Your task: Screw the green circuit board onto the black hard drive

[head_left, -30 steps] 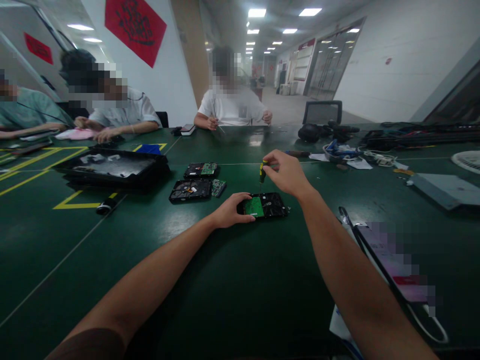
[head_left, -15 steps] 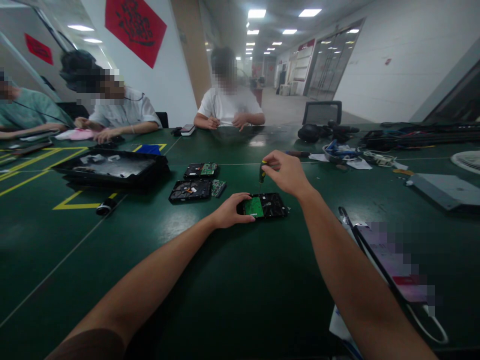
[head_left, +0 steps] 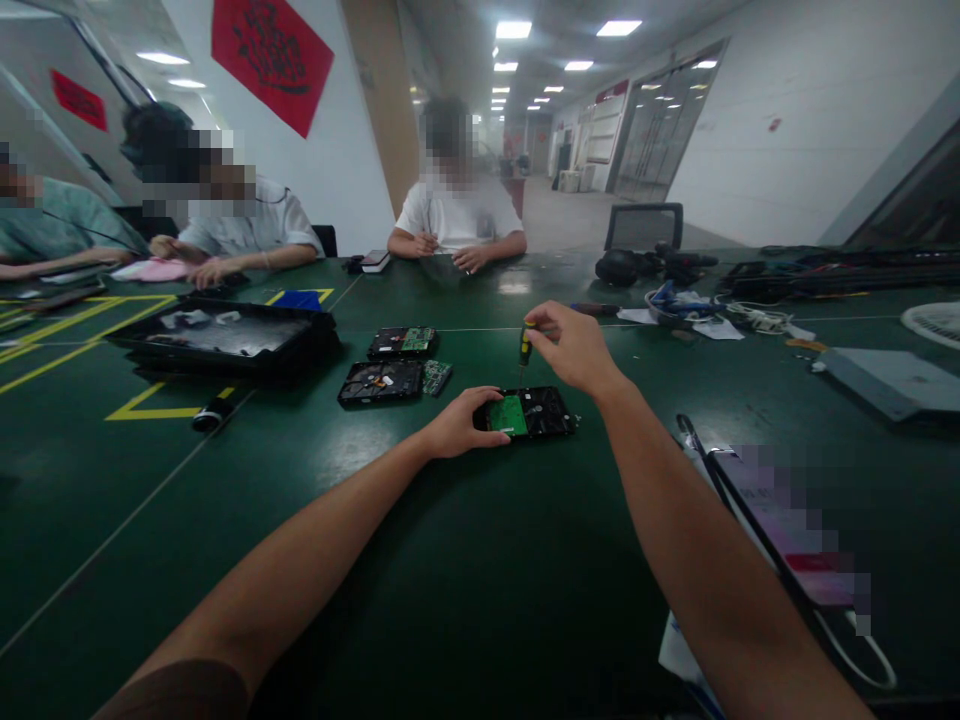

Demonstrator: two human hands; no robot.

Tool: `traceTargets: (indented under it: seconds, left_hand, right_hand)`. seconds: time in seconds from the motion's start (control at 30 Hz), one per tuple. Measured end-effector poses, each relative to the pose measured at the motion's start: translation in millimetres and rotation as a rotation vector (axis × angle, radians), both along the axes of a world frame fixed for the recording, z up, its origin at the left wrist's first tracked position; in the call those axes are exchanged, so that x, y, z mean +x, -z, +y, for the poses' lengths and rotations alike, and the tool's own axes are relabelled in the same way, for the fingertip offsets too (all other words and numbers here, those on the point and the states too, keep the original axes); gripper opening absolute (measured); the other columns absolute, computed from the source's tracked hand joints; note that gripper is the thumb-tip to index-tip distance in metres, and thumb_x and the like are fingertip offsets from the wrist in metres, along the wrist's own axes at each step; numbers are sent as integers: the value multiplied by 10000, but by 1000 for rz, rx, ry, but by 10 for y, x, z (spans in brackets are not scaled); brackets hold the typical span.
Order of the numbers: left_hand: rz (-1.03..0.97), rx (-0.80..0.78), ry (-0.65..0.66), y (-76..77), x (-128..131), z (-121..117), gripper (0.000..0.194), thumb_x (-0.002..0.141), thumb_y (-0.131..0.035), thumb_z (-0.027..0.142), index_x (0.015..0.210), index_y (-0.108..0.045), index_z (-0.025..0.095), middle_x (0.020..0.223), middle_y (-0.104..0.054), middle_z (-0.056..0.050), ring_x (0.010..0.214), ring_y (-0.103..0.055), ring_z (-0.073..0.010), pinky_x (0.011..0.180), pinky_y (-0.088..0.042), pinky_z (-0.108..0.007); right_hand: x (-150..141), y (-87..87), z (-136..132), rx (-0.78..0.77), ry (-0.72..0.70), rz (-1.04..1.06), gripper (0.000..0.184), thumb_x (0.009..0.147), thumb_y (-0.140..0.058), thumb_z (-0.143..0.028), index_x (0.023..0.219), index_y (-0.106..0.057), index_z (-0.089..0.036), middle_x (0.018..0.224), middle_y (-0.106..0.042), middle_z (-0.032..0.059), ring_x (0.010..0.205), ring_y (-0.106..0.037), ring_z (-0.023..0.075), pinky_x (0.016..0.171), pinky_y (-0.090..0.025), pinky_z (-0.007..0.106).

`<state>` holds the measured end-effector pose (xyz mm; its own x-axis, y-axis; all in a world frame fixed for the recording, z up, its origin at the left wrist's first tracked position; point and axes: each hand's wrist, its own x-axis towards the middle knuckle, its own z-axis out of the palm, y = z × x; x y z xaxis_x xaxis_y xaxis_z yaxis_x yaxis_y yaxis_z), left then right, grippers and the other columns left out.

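Note:
A black hard drive (head_left: pixel 551 411) with a green circuit board (head_left: pixel 508 415) lies flat on the dark green table. My left hand (head_left: pixel 466 424) grips its left end, thumb along the near edge and fingers on the far edge. In my right hand (head_left: pixel 566 343) is a small black and yellow screwdriver (head_left: pixel 525 345), held upright by the handle between thumb and fingers. Its thin shaft points down at the far edge of the drive; whether the tip sits in a screw is too small to tell. Tiny bits, perhaps screws, lie by the drive's right end.
Beyond my left hand lie two more hard drives (head_left: pixel 381 382) and a loose circuit board (head_left: pixel 437 377). Stacked black trays (head_left: pixel 300 345) stand farther left. A phone (head_left: pixel 780 520) lies by my right forearm, a grey metal box (head_left: pixel 892 380) behind it. Several people sit across the table.
The screwdriver handle has turned slightly in my right hand, showing more yellow. My left hand and the drive have stayed put. The person opposite has shifted a hand slightly.

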<state>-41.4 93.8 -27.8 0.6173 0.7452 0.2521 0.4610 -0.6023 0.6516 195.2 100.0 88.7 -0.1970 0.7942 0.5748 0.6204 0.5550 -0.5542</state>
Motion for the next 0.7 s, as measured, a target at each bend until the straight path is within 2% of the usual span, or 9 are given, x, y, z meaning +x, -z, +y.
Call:
traceTargets:
  seconds: [0.23,0.7]
  left_hand:
    - [11,-1,-4,-18,-6,-14,786,702,-809,564,1358,-550,218,1473,-514,-125,1371,-478,-311,1183,-368,-475]
    - [17,-24,-5,-60,0,-32,773,700,-811,548,1358,-554,235,1486,-507,-111,1382,-466,-328,1183,-360,-509]
  right_hand:
    - [31,16,30,35,13,-61,204,857,-647,-230,1060,-661,-213,1071,-690,86,940,-677,228,831,-586,397]
    - [18,5,12,-2,24,-22,165,864,-638,-227,1027,-660,-216,1056,-705,81,941,-689,232,869,-586,417]
